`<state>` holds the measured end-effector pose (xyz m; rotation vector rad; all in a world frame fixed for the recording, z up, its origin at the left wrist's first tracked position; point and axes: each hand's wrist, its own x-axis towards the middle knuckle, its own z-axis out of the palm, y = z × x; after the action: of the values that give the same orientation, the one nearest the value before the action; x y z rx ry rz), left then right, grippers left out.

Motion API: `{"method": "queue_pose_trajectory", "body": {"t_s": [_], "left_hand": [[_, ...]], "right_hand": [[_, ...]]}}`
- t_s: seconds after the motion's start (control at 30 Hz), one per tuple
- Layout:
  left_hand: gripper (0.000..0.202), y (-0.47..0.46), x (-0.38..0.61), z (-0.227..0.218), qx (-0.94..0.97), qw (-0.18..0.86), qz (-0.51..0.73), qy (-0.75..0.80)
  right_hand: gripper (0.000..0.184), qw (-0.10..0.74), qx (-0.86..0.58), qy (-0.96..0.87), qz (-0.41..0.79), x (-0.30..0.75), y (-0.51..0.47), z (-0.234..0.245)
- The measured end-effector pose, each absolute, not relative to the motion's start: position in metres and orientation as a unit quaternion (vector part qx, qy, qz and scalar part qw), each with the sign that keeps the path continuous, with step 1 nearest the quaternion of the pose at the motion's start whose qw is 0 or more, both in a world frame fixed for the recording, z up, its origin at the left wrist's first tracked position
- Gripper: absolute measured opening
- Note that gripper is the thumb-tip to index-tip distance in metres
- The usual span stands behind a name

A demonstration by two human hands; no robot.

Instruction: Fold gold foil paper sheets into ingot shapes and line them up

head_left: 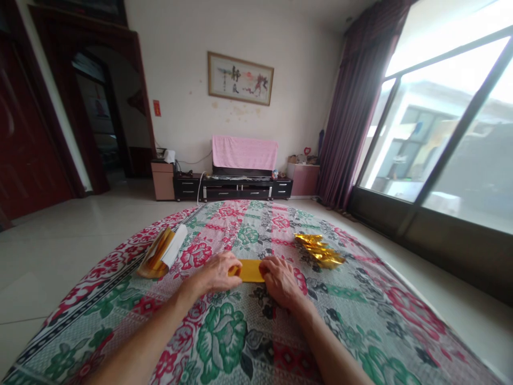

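A flat strip of folded golden-yellow paper (251,271) lies crosswise on the floral tablecloth (223,337), directly before me. My left hand (218,271) grips its left end, fingers curled and thumb tucked in. At the other end, my right hand (279,278) pinches the paper between bent fingers and thumb. Parts of both ends are covered by the fingers. Off to the right sits a row of shiny gold foil pieces (319,251), folded and overlapping. To the left rests a stack of gold and white paper sheets (162,252), bent upward along its sides.
The rounded table edge runs beyond my hands. Across the tiled floor (116,230) stands a low black cabinet (236,191) with a pink cloth (245,153) over what stands on it. A framed picture (241,78) hangs above. Purple curtains (348,107) and windows are at right.
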<state>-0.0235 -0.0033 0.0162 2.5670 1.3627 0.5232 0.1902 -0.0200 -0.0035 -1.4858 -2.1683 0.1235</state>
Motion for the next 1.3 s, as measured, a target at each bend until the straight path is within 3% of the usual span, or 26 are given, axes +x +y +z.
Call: {"method": "queue_pose_trajectory", "body": {"t_s": [0.3, 0.43, 0.57, 0.63, 0.87, 1.3], "left_hand": [[0.016, -0.013, -0.015, 0.018, 0.892, -0.019, 0.157, 0.424], [0.023, -0.012, -0.016, 0.02, 0.889, -0.006, 0.158, 0.429], [0.03, -0.006, -0.015, 0.015, 0.881, -0.004, 0.173, 0.441], [0.032, 0.0, -0.014, 0.01, 0.867, -0.006, 0.2, 0.457], [0.024, 0.016, -0.012, -0.008, 0.788, 0.032, 0.285, 0.544], [0.018, 0.019, -0.018, -0.012, 0.79, 0.053, 0.307, 0.528]], "right_hand": [[0.013, 0.271, -0.541, -0.796, 0.01, 0.187, -0.026, -0.002], [0.025, 0.266, -0.519, -0.813, -0.001, 0.188, -0.03, -0.001], [0.015, 0.281, -0.534, -0.797, 0.005, 0.187, -0.027, -0.003], [0.02, 0.291, -0.549, -0.783, 0.015, 0.186, -0.023, -0.004], [0.024, 0.306, -0.592, -0.744, 0.037, 0.185, -0.009, -0.009], [0.018, 0.252, -0.661, -0.706, -0.04, 0.173, -0.001, -0.009]]}}
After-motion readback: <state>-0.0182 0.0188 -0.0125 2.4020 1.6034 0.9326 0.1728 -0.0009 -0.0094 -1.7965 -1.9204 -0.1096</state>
